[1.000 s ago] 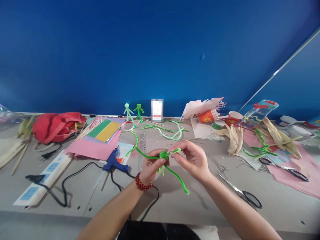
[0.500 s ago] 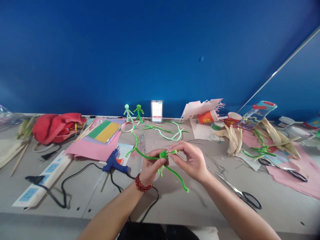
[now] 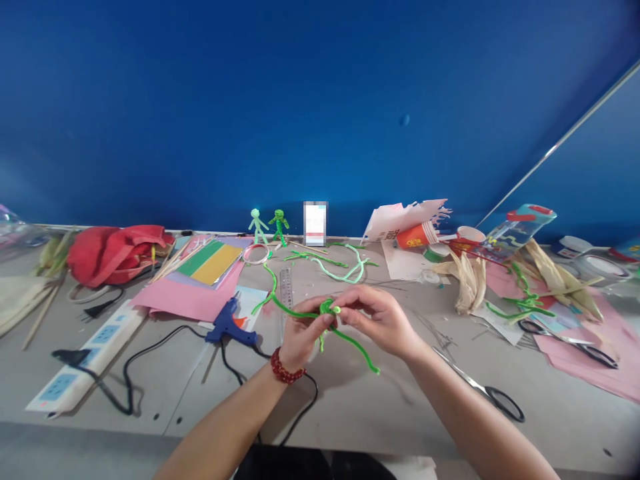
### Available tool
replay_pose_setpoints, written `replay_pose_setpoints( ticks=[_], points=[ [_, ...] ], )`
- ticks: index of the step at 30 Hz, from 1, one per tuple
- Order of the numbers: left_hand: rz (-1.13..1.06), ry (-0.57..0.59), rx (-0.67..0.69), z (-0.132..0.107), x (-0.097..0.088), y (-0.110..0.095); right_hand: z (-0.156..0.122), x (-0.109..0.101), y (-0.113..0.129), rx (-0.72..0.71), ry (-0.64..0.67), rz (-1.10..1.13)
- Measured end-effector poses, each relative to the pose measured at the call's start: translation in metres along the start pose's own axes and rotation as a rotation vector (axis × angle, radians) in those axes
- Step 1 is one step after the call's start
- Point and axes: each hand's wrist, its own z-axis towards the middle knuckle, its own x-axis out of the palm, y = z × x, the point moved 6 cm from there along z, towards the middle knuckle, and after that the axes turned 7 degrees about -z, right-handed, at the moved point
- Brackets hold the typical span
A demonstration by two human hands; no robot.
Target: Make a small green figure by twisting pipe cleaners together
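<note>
Both hands meet over the middle of the grey table [image 3: 350, 400] on one green pipe cleaner [image 3: 350, 341]. My left hand [image 3: 303, 337], with a red bead bracelet on its wrist, pinches the coiled knot of it. My right hand [image 3: 380, 319] is closed on the short end beside that coil. One long tail runs back-left toward a steel ruler [image 3: 286, 293], another hangs down to the right. Two small green stick figures [image 3: 269, 225] stand at the blue wall.
A blue glue gun [image 3: 227, 323] and its black cord lie left of my hands, with a white power strip [image 3: 85, 357], pink paper [image 3: 185, 297] and a red cloth [image 3: 113, 250] farther left. Scissors [image 3: 483, 390] lie to the right. Corn husks [image 3: 470, 277], paper cups and more pipe cleaners fill the back right.
My right hand has pulled the short end in tighter against the coil, so less of it sticks out. The hanging tail has swung slightly. My left hand stays put.
</note>
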Motion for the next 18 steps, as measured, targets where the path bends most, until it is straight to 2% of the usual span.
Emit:
replay_pose_setpoints(
  ticks=[4,8,13,18],
  points=[
    [0.045,0.036,0.019,0.0,0.004,-0.003,0.0,0.006,-0.01,0.097,0.047,0.247],
    [0.062,0.031,0.027,0.0,0.006,-0.006,-0.001,0.01,-0.016,0.166,0.07,0.39],
    [0.073,0.032,0.037,0.0,0.006,-0.007,0.0,0.01,-0.019,0.225,0.066,0.437],
    [0.211,0.031,0.056,0.0,0.006,-0.008,0.0,0.01,-0.019,0.294,0.045,0.411]
  ],
)
